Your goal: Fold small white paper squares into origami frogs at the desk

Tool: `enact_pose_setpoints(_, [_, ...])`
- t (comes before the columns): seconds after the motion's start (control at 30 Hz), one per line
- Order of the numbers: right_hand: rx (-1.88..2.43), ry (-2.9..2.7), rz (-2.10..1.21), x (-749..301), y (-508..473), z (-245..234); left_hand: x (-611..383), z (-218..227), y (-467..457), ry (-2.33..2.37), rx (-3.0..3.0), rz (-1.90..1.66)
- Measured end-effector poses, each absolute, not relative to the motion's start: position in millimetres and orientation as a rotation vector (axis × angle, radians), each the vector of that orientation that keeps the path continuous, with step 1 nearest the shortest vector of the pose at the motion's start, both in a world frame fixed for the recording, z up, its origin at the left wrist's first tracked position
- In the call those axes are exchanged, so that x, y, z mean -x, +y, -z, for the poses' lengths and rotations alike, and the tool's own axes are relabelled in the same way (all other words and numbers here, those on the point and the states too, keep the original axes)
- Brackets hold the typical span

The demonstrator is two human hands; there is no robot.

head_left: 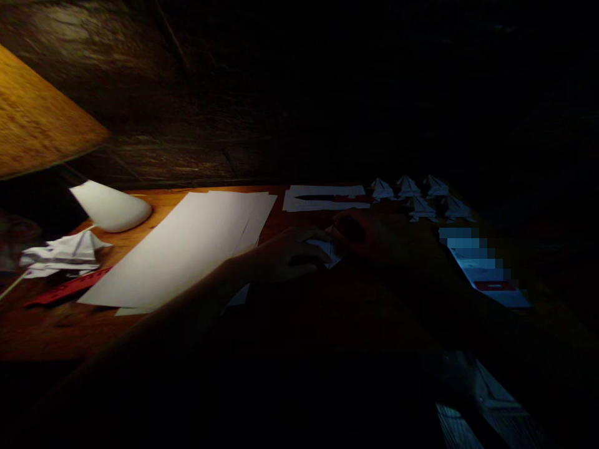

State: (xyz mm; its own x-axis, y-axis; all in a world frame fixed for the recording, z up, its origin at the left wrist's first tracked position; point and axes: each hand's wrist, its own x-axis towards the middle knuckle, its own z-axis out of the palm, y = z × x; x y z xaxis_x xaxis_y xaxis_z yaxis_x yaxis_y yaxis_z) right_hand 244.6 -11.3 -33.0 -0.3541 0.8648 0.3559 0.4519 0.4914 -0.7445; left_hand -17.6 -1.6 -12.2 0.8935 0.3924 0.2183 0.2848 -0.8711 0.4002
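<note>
Both hands meet over a small white folded paper (331, 249) near the middle of the table. My left hand (292, 252) comes in from the left with its fingers curved onto the paper's left side. On the other side, my right hand (362, 232) is deep in shadow, its fingers bent and closed at the paper's right edge. Poor light hides the fold lines and most of the fingertips. Just behind the hands lies a knife (327, 198) with a dark blade and red handle, on white sheets (304, 189).
A stack of large white sheets (187, 243) lies left of centre. Beyond it are a red ruler (70, 287), a crumpled-looking folded paper (70, 252), and a lamp's white base (112, 209) and orange shade (42, 118). Several folded paper figures (418, 207) and a lit phone (484, 268) are at right.
</note>
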Motion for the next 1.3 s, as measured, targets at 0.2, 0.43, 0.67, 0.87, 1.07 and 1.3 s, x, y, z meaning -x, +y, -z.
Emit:
enact_pose_setpoints(0.2, [1.15,-2.156,-0.402,-247,-9,36,18,14,1,0.463,-2.7,-0.447])
enact_pose_setpoints(0.43, [1.109,-2.238,-0.377,-247,-10,31,18,15,1,0.471,-2.706,-0.426])
enact_pose_setpoints(0.67, [1.058,-2.092,-0.59,-245,-9,30,18,14,-1,0.49,-2.687,-0.429])
enact_pose_setpoints(0.87, [1.078,-2.03,-0.695,-242,-16,25,18,14,0,0.483,-2.696,-0.417])
enact_pose_setpoints(1.07, [1.099,-2.1,-0.69,-247,-11,23,18,14,0,0.48,-2.705,-0.451])
enact_pose_setpoints(1.3, [1.123,-2.167,-0.669,-249,-8,17,19,18,-1,0.522,-2.73,-0.419])
